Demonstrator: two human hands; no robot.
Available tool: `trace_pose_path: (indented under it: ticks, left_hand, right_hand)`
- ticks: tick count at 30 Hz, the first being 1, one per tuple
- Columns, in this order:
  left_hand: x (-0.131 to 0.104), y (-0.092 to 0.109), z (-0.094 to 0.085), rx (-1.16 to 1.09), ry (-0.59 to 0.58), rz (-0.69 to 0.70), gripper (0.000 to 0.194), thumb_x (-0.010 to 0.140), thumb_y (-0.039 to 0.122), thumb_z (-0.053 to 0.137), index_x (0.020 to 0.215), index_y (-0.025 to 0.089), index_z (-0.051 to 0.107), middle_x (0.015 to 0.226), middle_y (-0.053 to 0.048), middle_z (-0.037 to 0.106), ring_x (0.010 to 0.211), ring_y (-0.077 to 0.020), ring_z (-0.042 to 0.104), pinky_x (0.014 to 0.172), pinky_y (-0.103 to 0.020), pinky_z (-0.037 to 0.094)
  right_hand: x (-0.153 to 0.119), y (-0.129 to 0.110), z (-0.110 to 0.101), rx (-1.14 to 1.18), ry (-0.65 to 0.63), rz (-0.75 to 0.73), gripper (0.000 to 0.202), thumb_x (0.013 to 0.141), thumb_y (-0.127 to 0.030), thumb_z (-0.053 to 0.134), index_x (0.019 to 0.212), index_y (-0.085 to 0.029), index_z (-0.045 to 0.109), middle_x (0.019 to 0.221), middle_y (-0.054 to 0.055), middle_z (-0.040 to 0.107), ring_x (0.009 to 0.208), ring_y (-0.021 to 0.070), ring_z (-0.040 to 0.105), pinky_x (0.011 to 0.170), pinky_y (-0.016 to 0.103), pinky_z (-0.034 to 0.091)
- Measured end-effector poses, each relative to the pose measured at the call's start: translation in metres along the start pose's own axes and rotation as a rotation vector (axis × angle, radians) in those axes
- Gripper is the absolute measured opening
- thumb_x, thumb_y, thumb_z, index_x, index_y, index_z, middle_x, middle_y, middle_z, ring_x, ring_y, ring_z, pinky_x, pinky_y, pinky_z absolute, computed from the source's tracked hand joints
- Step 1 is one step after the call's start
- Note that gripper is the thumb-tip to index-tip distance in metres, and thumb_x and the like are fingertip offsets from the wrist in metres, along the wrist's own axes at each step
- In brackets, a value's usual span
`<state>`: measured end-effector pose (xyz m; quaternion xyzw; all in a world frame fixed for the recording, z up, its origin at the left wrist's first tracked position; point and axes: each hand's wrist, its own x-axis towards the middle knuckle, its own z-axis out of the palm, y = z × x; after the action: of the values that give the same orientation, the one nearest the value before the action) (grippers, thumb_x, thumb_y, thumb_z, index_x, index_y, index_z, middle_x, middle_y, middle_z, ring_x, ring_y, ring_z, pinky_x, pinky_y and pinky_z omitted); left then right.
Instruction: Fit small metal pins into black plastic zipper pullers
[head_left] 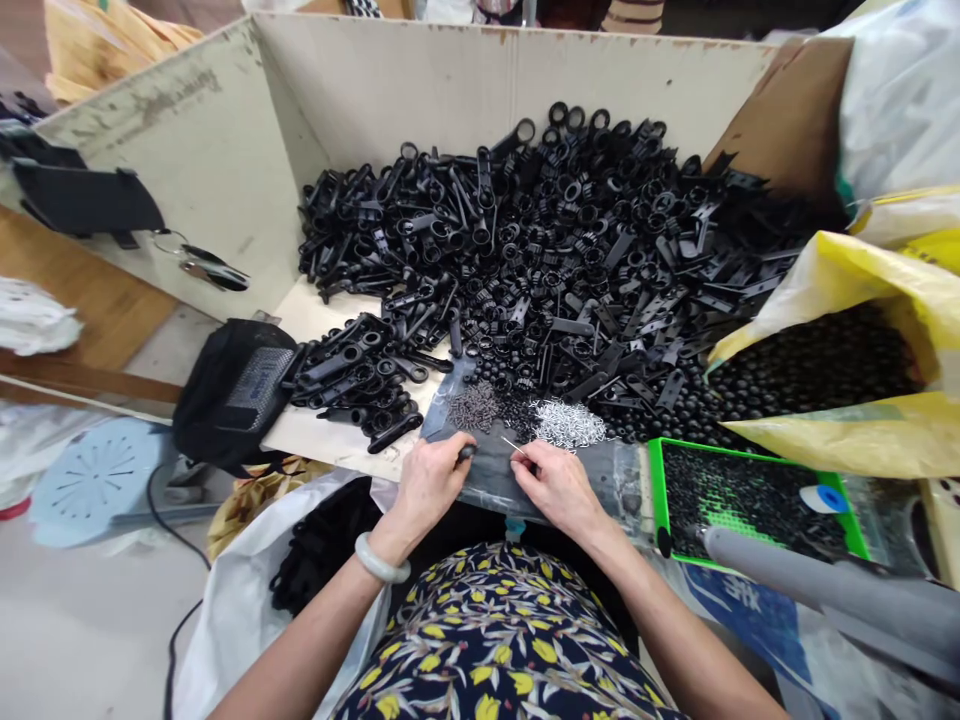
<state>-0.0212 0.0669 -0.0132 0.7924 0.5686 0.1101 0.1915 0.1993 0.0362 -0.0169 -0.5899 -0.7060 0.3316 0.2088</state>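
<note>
At the front edge of the work surface, my left hand (435,472) is closed around a small black plastic part (466,452), mostly hidden by the fingers. My right hand (559,490) pinches a thin pale pin (513,443) between thumb and forefinger, its tip pointing toward the left hand. Just beyond both hands, on a dark mat (491,458), lie a pile of small grey-brown pieces (472,406), some tiny black pieces (517,410) and a heap of short silver pins (570,425).
A large heap of black plastic parts (555,230) fills the pale bin (450,85). Black handle-like pieces (352,365) lie left, beside a black pouch (236,390). On the right are a green tray (655,480), a yellow bag (825,432) of black beads and a grey arm (810,575).
</note>
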Motion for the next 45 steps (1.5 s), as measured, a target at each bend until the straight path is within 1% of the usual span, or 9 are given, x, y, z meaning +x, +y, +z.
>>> trace_pose_path:
  ticks: [7,11,15,18,21,24,28,36,45]
  left_hand:
    - [-0.007,-0.001,0.005,-0.101,0.049,-0.128,0.013,0.096,0.027,0.064,0.106,0.026,0.072,0.089,-0.001,0.079,0.079,-0.0206,0.073,0.072,-0.028,0.045]
    - [0.001,0.003,0.005,-0.048,0.033,-0.118,0.013,0.095,0.029,0.065,0.104,0.025,0.074,0.087,-0.003,0.079,0.078,-0.0219,0.073,0.07,-0.029,0.044]
    - [0.004,0.004,0.003,-0.091,0.034,-0.052,0.016,0.095,0.021,0.061,0.101,0.026,0.075,0.091,-0.004,0.08,0.081,-0.0217,0.072,0.075,-0.03,0.043]
    - [-0.001,0.01,0.0,-0.369,0.045,-0.113,0.014,0.096,0.027,0.061,0.097,0.024,0.075,0.09,-0.003,0.078,0.079,-0.02,0.069,0.074,-0.03,0.044]
    - [-0.008,0.025,-0.001,-0.826,-0.007,-0.326,0.023,0.091,0.042,0.066,0.094,0.02,0.073,0.067,0.0,0.067,0.059,-0.0146,0.057,0.058,-0.026,0.04]
    - [-0.013,0.041,-0.001,-1.224,-0.05,-0.522,0.033,0.082,0.047,0.075,0.092,0.016,0.07,0.055,0.004,0.056,0.047,-0.009,0.042,0.048,-0.022,0.03]
    - [-0.014,0.049,-0.002,-1.477,-0.042,-0.624,0.041,0.073,0.047,0.085,0.09,0.014,0.067,0.056,0.005,0.056,0.047,-0.0058,0.038,0.047,-0.019,0.026]
    - [-0.016,0.05,-0.005,-1.582,-0.022,-0.646,0.038,0.074,0.044,0.085,0.087,0.014,0.067,0.057,0.005,0.054,0.051,-0.0059,0.04,0.047,-0.019,0.026]
    - [-0.02,0.054,0.001,-1.598,0.015,-0.637,0.033,0.081,0.045,0.078,0.084,0.015,0.065,0.059,0.004,0.055,0.05,-0.0063,0.041,0.048,-0.02,0.027]
  right_hand:
    - [0.001,0.003,0.002,0.028,0.007,-0.005,0.016,0.097,-0.019,0.056,0.089,-0.023,0.07,0.085,0.0,0.069,0.076,0.0153,0.062,0.074,0.026,0.041]
    - [0.001,0.004,0.003,0.04,0.028,0.004,0.015,0.096,-0.018,0.057,0.089,-0.023,0.07,0.085,0.0,0.069,0.074,0.0153,0.061,0.073,0.027,0.041]
    - [0.0,0.004,0.003,0.137,0.061,0.021,0.014,0.095,-0.02,0.059,0.087,-0.022,0.071,0.083,0.0,0.068,0.073,0.0155,0.06,0.072,0.028,0.04]
    - [0.0,0.0,0.006,0.418,0.106,0.077,0.016,0.096,-0.031,0.063,0.087,-0.022,0.073,0.079,-0.001,0.066,0.071,0.0149,0.058,0.068,0.027,0.041]
    - [0.003,-0.007,0.012,0.694,0.156,0.118,0.021,0.095,-0.04,0.066,0.091,-0.022,0.076,0.079,0.0,0.064,0.069,0.0141,0.054,0.062,0.026,0.04]
    - [0.006,-0.015,0.018,0.789,0.194,0.104,0.022,0.094,-0.042,0.069,0.092,-0.023,0.079,0.081,0.0,0.063,0.069,0.0132,0.051,0.06,0.025,0.038]
    - [0.008,-0.019,0.025,0.814,0.211,0.091,0.022,0.093,-0.043,0.072,0.093,-0.023,0.081,0.083,0.001,0.062,0.067,0.0122,0.048,0.056,0.025,0.035]
    - [0.004,-0.019,0.03,0.886,0.211,0.161,0.021,0.09,-0.043,0.075,0.091,-0.023,0.081,0.085,0.001,0.059,0.061,0.0097,0.043,0.05,0.024,0.03]
    - [0.001,-0.014,0.036,0.798,0.245,0.147,0.018,0.093,-0.041,0.072,0.096,-0.025,0.079,0.085,0.0,0.06,0.061,0.0103,0.044,0.051,0.025,0.033]
